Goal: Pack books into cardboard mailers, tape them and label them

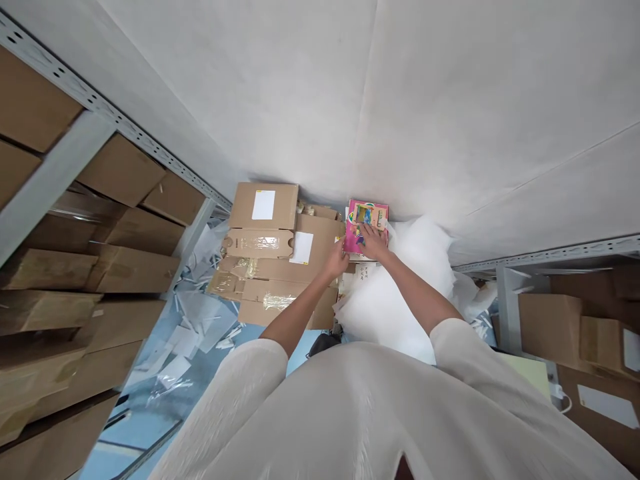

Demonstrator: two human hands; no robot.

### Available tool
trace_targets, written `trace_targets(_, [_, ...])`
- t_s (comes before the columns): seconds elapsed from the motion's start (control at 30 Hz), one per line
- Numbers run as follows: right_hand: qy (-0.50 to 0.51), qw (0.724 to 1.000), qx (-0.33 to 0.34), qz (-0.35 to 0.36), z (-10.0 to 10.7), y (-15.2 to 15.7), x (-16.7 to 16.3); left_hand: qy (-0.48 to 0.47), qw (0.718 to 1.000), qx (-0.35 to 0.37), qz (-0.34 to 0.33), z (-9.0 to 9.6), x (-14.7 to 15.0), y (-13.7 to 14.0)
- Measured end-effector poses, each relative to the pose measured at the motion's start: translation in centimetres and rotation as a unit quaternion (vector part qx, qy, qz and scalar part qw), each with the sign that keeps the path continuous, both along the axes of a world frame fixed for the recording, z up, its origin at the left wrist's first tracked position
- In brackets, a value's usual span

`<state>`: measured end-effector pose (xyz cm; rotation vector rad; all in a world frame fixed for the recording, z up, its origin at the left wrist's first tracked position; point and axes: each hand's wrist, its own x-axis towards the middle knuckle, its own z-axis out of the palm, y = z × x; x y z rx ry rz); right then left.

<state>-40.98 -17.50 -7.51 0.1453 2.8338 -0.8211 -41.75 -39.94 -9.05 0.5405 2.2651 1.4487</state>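
Note:
A pink book with a colourful picture on its cover lies near the wall, on top of other printed matter. My left hand is closed at the book's lower left edge, its fingers pinched on that edge. Flat across the lower part of the cover rests my right hand, fingers spread. Beneath the book, a pale cover with dark printed characters partly shows. White foam wrapping lies right beside the book, under my right forearm.
Flattened cardboard boxes with white labels and clear tape are piled to the left. Shelves of brown cartons line the left side; more cartons stand at the right. Paper and plastic scraps litter the blue floor.

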Motion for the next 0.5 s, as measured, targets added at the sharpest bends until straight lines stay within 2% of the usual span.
trace_targets(0.23, [0.014, 0.998, -0.004, 0.068, 1.4, 0.5, 7.0, 0.018, 1.000, 0.002, 0.005, 0.9, -0.3, 0.4])
trace_targets(0.33, [0.021, 0.996, -0.027, 0.085, 1.7, 1.4, 8.7, 0.038, 0.999, -0.031, 0.015, 1.5, -0.5, 0.9])
trace_targets(0.4, [0.024, 0.997, -0.039, 0.057, 2.0, 1.6, 9.3, 0.048, 0.996, -0.070, 0.016, 2.0, -0.4, 1.3])
trace_targets(0.5, [0.027, 0.998, -0.028, -0.045, 2.0, 1.0, 9.9, 0.042, 0.993, -0.114, 0.012, 2.6, 0.0, 1.8])
